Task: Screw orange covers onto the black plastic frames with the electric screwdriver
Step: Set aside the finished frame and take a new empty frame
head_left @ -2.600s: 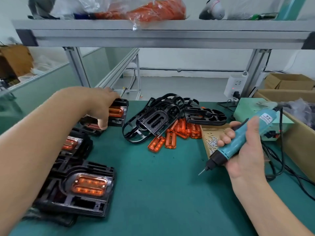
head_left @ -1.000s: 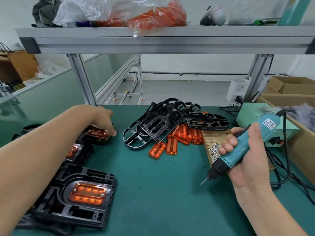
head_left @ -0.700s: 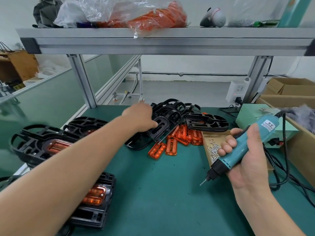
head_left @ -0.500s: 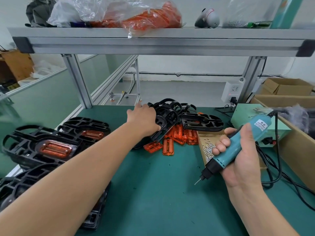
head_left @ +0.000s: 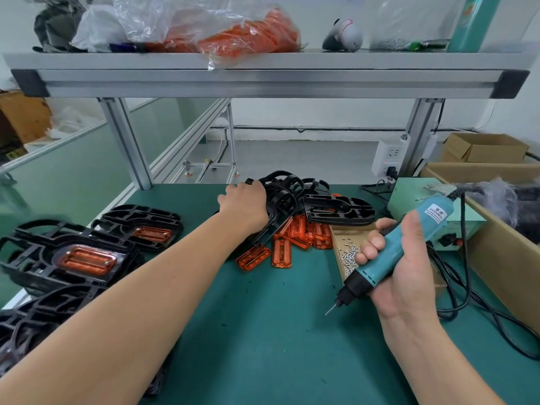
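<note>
Gripping the top black frame [head_left: 282, 200] with our left hand [head_left: 245, 207], we should lift it straight, clear of the tangled pile [head_left: 339, 209]; our right hand [head_left: 404, 270] clasps the electric screwdriver [head_left: 382, 264].

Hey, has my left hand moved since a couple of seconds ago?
Yes. The left hand has gone rightward and away, from the finished frames to the pile of bare black frames just behind the loose orange covers.

Head-worn wide view, forward and down, close over the workbench [head_left: 263, 331]
</note>
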Motion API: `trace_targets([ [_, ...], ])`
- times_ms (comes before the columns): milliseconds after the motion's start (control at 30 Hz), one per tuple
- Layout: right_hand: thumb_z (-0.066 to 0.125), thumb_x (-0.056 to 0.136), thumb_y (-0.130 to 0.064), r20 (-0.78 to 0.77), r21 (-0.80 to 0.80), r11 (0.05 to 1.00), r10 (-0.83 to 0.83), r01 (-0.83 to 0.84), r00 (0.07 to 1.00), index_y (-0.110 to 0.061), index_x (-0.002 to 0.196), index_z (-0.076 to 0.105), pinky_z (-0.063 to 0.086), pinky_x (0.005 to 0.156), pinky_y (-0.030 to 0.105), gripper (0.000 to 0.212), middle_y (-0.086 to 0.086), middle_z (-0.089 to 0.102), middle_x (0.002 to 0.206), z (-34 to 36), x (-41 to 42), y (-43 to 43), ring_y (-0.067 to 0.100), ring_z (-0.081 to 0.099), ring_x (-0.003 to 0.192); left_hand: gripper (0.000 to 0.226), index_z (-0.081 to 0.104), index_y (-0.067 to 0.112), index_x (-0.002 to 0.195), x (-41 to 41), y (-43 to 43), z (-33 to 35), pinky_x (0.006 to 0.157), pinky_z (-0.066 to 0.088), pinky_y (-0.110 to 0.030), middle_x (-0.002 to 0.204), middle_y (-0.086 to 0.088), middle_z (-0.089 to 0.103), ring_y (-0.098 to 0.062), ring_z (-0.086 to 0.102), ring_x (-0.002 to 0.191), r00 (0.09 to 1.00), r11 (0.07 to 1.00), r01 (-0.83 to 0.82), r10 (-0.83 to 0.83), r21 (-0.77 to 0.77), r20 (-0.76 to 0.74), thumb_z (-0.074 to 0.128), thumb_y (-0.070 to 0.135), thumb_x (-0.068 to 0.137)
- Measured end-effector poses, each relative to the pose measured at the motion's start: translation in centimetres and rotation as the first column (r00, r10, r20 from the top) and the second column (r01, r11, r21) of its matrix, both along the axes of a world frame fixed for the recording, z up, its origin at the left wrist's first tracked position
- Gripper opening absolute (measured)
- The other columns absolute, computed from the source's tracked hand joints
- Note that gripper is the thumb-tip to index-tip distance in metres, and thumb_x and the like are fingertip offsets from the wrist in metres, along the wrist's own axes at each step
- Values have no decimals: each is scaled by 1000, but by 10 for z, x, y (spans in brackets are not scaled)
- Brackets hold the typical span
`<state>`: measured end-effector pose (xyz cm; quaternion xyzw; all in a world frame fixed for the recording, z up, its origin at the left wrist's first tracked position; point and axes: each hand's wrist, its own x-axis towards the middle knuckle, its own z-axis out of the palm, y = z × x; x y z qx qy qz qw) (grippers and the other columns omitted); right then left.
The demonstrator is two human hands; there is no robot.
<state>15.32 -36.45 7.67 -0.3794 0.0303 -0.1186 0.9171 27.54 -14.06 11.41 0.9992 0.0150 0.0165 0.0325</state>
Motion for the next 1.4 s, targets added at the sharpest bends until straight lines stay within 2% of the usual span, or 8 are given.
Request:
trace_targets([
  [267, 63, 98, -62, 3, -2, 1000, -3, 3, 1000, -20, 85, 69, 49, 51, 26, 45, -2, 47, 68, 0, 0, -1, 12, 47, 54, 52, 53, 12, 131, 4, 5, 6, 85, 48, -46, 119, -15, 57, -38, 49, 122, 993, 997, 50, -44, -55, 110, 77, 25, 86],
  [433, 64, 98, -62, 8, -14, 1000, -6, 7, 1000, -20, 87, 68, 49, 52, 26, 43, -2, 47, 68, -1, 0, -1, 13, 47, 55, 17, 68, 10, 104, -14, 4, 26, 80, 59, -43, 96, -11, 69, -32, 68, 92, 993, 893, 114, -106, -435, 41, 70, 20, 91],
  [533, 63, 98, -61, 15, -12, 1000, 2, -2, 1000, -21, 85, 70, 49, 51, 25, 43, -3, 47, 68, -2, 1, -1, 12, 47, 55, 19, 66, 8, 109, -36, 4, 26, 78, 54, -37, 94, -6, 68, -24, 63, 82, 997, 708, 66, -76, -703, 17, 68, 20, 95],
  [667, 64, 97, -62, 21, -2, 1000, 11, -11, 1000, -21, 84, 70, 48, 50, 25, 44, -3, 47, 68, -1, 3, -3, 12, 46, 54, 12, 64, 10, 108, -84, -3, 13, 64, 51, -31, 83, -4, 69, -17, 59, 70, 999, 249, -50, -6, -967, -53, 57, 12, 99],
  [767, 65, 96, -63, 18, 20, 999, 24, -24, 1000, -21, 85, 69, 47, 50, 24, 44, -4, 46, 68, -3, 5, -7, 11, 45, 54, 16, 70, 13, 107, -132, -10, -9, 62, 55, -31, 84, -5, 73, -15, 64, 69, 988, -51, -151, -26, -987, -150, 55, 8, 103],
  [1000, 75, 87, -63, 52, 7, 999, 54, -54, 997, -19, 90, 70, 46, 51, 24, 44, -3, 48, 69, -4, 7, -17, 11, 45, 54, 34, 61, 3, 126, -210, -22, -67, 78, 60, -43, 100, -18, 73, -34, 74, 92, 981, -477, -188, -51, -859, -187, 57, -12, 95],
  [1267, 75, 87, -61, 42, 37, 999, 32, -34, 999, -19, 91, 69, 47, 52, 25, 43, -3, 48, 70, -5, 8, -19, 11, 46, 55, 42, 75, 4, 112, -213, -13, -87, 94, 55, -47, 113, -21, 72, -36, 68, 105, 957, -456, -44, -274, -889, 94, 73, -2, 71],
  [1400, 73, 90, -59, 43, 57, 998, 32, -35, 999, -18, 90, 69, 47, 52, 25, 41, -3, 48, 70, -6, 9, -21, 11, 45, 55, 5, 80, 22, 88, -201, -5, -100, 104, 47, -41, 134, -3, 62, -26, 62, 124, 877, -137, 190, -422, -972, 231, 84, 22, 85],
])
